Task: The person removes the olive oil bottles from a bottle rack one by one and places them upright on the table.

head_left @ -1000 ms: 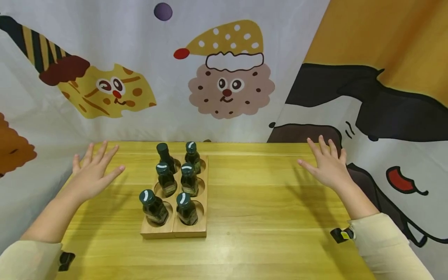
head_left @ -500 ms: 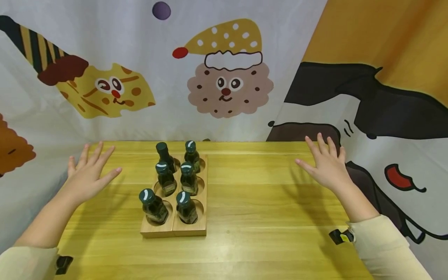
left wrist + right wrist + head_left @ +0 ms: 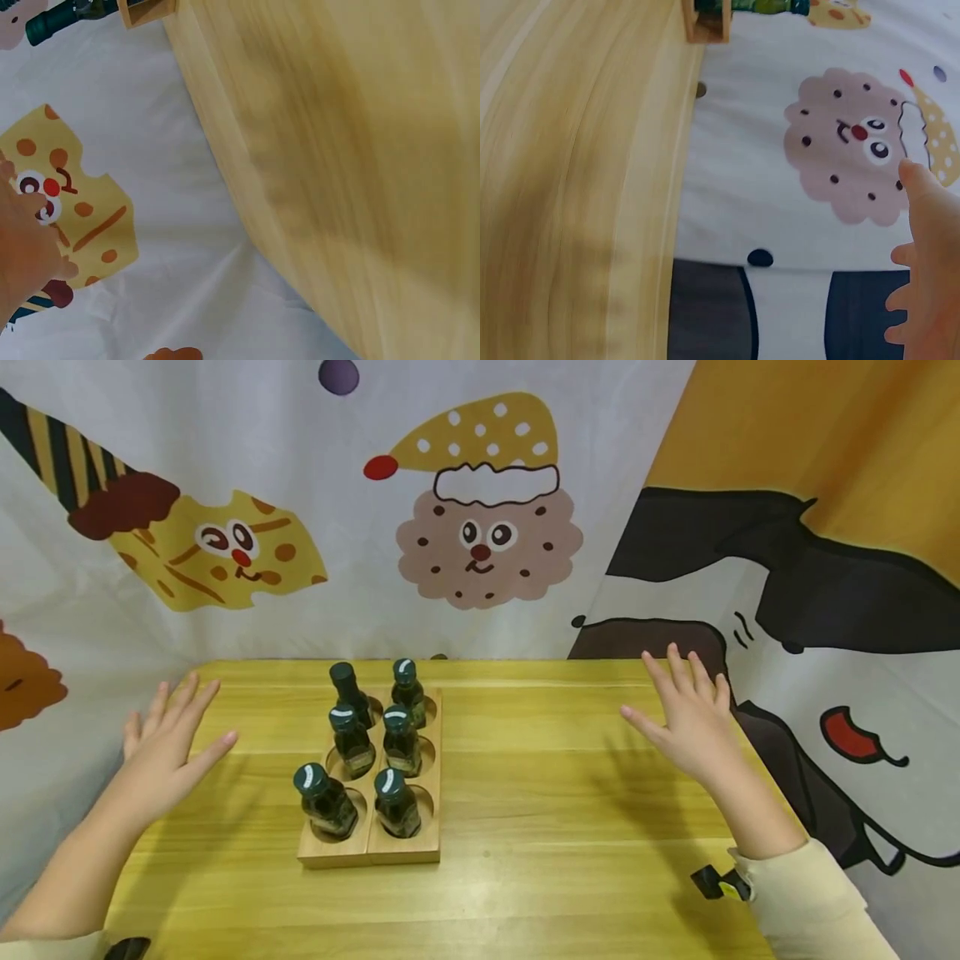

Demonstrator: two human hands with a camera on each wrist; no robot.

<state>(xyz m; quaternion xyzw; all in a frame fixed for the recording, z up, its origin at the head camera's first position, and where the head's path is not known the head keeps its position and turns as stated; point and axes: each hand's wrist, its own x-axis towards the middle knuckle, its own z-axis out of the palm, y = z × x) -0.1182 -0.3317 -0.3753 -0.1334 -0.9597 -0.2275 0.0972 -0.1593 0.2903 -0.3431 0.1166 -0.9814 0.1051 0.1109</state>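
My left hand (image 3: pixel 167 752) hovers above the left side of the table, fingers spread and holding nothing. On the right side, my right hand (image 3: pixel 690 727) is likewise raised with straight, spread fingers. Left of the table's middle lies a light wooden rack (image 3: pixel 367 852) with round holes in two columns. Several small dark green glass bottles stand in it, among them a front left bottle (image 3: pixel 326 802) and a front right bottle (image 3: pixel 397 803). Most caps bear a white curved mark. The back left bottle (image 3: pixel 351 693) shows a plain cap. The left hand is nearer to the rack.
The yellow wooden table (image 3: pixel 525 793) ends at a white curtain (image 3: pixel 360 527) printed with cartoon food. Curtain folds hang close along the left and right sides too. Both cream sleeves have a small black device (image 3: pixel 722 883) at the wrist.
Both hands have drifted slightly left and toward the person; the left moved more. The whole head view has shifted a little. The bottles and rack stay in place.
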